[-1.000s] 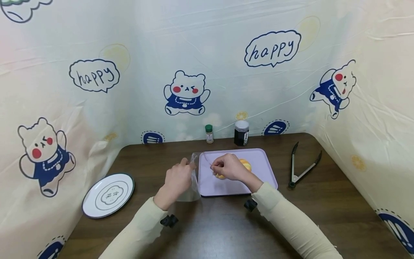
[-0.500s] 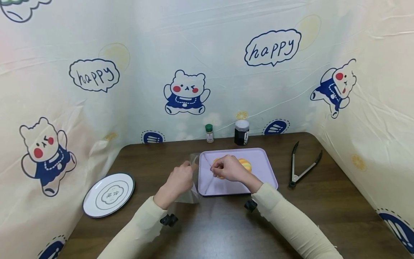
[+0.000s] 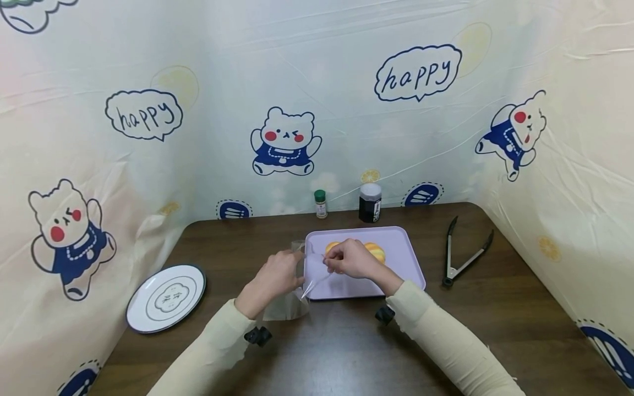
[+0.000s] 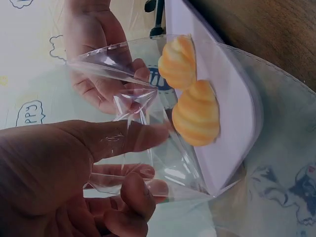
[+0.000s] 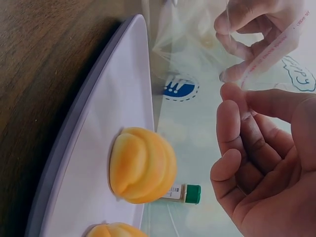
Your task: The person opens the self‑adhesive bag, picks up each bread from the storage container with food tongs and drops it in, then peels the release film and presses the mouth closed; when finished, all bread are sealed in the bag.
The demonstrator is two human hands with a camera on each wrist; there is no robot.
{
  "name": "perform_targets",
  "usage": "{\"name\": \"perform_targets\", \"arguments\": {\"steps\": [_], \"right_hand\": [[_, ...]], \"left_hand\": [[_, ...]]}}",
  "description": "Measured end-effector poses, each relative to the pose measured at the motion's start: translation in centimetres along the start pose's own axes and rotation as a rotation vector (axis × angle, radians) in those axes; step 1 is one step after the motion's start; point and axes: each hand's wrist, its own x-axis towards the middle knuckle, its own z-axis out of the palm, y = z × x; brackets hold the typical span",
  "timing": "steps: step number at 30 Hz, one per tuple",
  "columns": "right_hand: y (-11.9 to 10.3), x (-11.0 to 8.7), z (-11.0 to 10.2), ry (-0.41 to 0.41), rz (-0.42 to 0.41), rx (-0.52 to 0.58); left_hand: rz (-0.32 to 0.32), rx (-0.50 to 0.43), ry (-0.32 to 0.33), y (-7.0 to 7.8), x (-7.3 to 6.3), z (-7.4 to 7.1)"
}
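— Above the table [image 3: 317,357], L hand [image 3: 273,275] pictured at the clear bag [image 3: 286,309]. Grip?

— Fingers curled at the plastic, w/ a gap seen betw. thumb & fingertips; whether they're set inside the bag or out can't be told.

— And R hand [image 3: 354,258]?

— Thumb & index closed, the bag's edge pinched where a red-printed strip [image 5: 281,44] is seen.

— Bag's lie?

— To the left of the R fingertips, i.e. spanned betw. both hands, w/ its bulk hung under the L hand, so L is nearer. Creased plastic is shown across the tray's left rim. Long axis can't be read.

— Bread?

— Two yellow rolls [image 4: 196,113] set on the lilac tray [image 3: 398,269], partly hidden by the R hand, the nearer of the two. Bag's mouth direction relative to them: unclear.

— Further out?

— Tongs [image 3: 468,262] laid splayed right of the tray, untouched; green-capped bottle [image 3: 321,205] & dark jar [image 3: 369,208] stood at the back, backed by a printed curtain [image 3: 327,66].
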Motion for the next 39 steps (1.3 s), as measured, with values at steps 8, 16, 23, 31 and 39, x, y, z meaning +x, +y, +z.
{"name": "perform_targets", "arguments": {"steps": [8,16,23,31,39], "right_hand": [[0.0,-0.3,-0.5,-0.014,0.004,0.038],[0.7,-1.2,-2.6,0.066,0.08,-0.037],[3.3,-2.7,-5.8,0.204,0.162,-0.19],[6.8,-5.5,-9.2,0.298,0.328,-0.353],[10.1,-8.6,-11.9,0.299,0.523,-0.441]], "left_hand": [[-0.022,-0.025,-0.007,-0.1,0.1,-0.3],[-0.008,0.02,-0.02,-0.4,0.1,-0.7],[-0.025,0.034,-0.023,-0.6,0.0,-0.7],[-0.038,0.022,-0.01,-0.6,0.1,-0.4],[-0.037,0.022,-0.009,-0.6,0.1,-0.4]]}}
